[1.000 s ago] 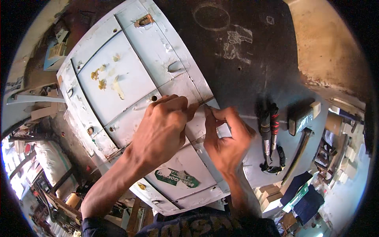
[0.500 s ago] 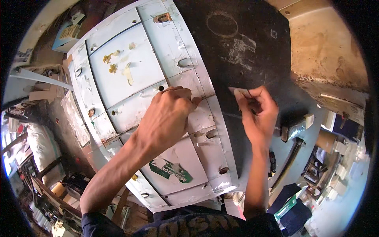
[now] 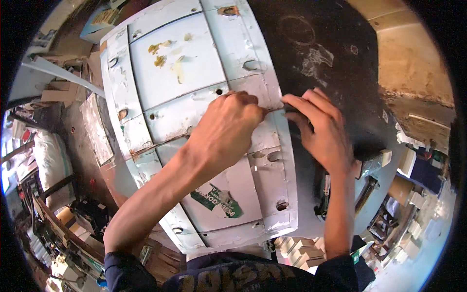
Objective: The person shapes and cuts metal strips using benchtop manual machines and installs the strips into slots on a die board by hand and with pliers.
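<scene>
A large, gently bowed white panel [image 3: 177, 63] lies in front of me, crossed by dark seams and dotted with holes and slots. My left hand [image 3: 231, 119] rests over its middle with curled fingers, close to the cross seam on the right. Whatever those fingers grip, if anything, is hidden beneath them. At the panel's right edge, my right hand [image 3: 318, 121] reaches in from the right. Its thumb and forefinger stand apart, their tips by the end of that same seam. I see nothing held between them.
Beneath the panel is a dark work surface [image 3: 335, 29] with chalk-like marks. A torn green label [image 3: 216, 200] and yellowish blobs [image 3: 159, 61] stick to the panel. To the right stands a rusty-edged tan piece [image 3: 413, 63]. A white sack [image 3: 51, 155] and clutter lie left.
My right hand has come left to the panel's edge; the small pale piece at its fingertips no longer shows. My left hand stays curled over the panel. The whole view has shifted.
</scene>
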{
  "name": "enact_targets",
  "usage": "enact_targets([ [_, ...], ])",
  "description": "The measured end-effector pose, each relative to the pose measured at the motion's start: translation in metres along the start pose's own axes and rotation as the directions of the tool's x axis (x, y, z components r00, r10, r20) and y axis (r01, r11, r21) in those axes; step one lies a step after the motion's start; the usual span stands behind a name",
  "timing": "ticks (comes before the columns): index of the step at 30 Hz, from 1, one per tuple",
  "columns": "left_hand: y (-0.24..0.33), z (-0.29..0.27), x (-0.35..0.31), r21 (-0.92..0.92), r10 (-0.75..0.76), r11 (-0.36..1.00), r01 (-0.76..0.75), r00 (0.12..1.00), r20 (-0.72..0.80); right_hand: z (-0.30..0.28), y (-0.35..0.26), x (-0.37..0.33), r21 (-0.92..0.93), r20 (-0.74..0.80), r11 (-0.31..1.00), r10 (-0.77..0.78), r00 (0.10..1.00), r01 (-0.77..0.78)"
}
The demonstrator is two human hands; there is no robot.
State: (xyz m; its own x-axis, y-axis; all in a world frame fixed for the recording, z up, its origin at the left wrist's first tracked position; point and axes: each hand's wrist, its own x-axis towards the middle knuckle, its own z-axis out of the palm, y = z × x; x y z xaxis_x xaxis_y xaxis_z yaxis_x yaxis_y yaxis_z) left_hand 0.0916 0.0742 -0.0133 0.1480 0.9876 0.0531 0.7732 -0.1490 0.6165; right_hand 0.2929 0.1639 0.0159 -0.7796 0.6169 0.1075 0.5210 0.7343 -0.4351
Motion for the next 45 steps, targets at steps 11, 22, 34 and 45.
enact_targets([
  [11,-0.007,-0.072,-0.101,-0.067,-0.229,0.973,0.219,0.939,-0.258,-0.003,-0.002,0.018,-0.178,0.065,0.941,-0.281,0.957,0.288],
  [22,-0.101,-0.1,-0.229,-0.058,-0.332,0.943,0.328,0.913,-0.235,-0.001,-0.014,0.025,-0.142,0.112,0.957,-0.238,0.965,0.253],
  [34,-0.113,-0.097,-0.221,-0.246,-0.268,0.945,0.216,0.942,-0.201,-0.012,-0.016,0.028,-0.202,0.176,0.95,-0.205,0.963,0.239],
  [45,-0.116,-0.093,-0.225,-0.19,-0.25,0.96,0.204,0.932,-0.261,-0.01,-0.011,0.027,-0.186,0.182,0.95,-0.217,0.959,0.25],
])
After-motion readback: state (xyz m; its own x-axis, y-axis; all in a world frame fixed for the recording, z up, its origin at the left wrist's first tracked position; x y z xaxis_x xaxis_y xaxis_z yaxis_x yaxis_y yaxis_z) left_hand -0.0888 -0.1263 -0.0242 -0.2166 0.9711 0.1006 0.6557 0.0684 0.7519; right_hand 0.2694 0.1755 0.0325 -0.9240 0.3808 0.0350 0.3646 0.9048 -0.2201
